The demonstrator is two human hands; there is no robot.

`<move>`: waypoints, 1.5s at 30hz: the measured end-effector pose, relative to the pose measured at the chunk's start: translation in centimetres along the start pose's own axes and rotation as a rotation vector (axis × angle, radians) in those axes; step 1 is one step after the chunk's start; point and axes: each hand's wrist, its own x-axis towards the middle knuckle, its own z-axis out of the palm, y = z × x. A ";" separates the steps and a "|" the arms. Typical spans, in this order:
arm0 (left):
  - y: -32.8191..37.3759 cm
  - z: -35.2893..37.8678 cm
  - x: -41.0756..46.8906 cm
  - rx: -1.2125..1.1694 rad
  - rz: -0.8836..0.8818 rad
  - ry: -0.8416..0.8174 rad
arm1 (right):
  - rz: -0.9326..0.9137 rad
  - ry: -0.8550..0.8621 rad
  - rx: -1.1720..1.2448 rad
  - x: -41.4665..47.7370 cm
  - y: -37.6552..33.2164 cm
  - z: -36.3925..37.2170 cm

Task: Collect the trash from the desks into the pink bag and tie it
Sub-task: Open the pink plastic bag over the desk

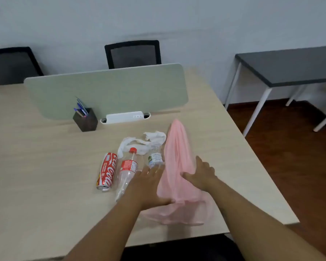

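Observation:
A pink plastic bag (177, 162) lies flat on the light wooden desk (36, 176), its open end towards me. My left hand (149, 187) rests at the bag's left edge, thumb touching the plastic, fingers spread. My right hand (201, 176) lies on the bag's right side, fingers apart, pressing the plastic. Left of the bag lie a small clear bottle (155, 159), a clear bottle with a red cap (127, 170), a red Coca-Cola can (107, 171) and crumpled white tissue (145, 141).
A dark pen holder (85, 119) and a white power strip (125, 117) stand by the green divider (105, 91). Two black chairs (133, 53) stand behind the desk. A dark side table (290, 66) is at the right over brown floor.

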 end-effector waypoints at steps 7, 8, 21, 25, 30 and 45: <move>1.9 5.8 0.7 0.022 -0.099 -0.138 | 0.132 -0.129 0.244 1.6 2.8 4.1; 2.1 6.0 0.8 0.020 -0.111 -0.149 | 0.128 -0.119 0.271 1.7 3.1 4.2; 5.1 2.4 2.9 -0.389 -0.273 0.192 | -0.275 0.352 0.380 0.6 3.2 -0.2; 3.1 -1.1 2.6 -0.244 -0.247 0.135 | -0.382 0.430 0.385 0.7 -0.8 -3.1; -1.7 -5.7 0.7 -0.303 -0.379 0.448 | -0.524 0.455 0.417 -0.4 -7.9 -3.7; -27.5 -3.0 -16.7 -0.386 -0.520 0.533 | -0.519 0.271 0.436 -5.3 -30.4 14.7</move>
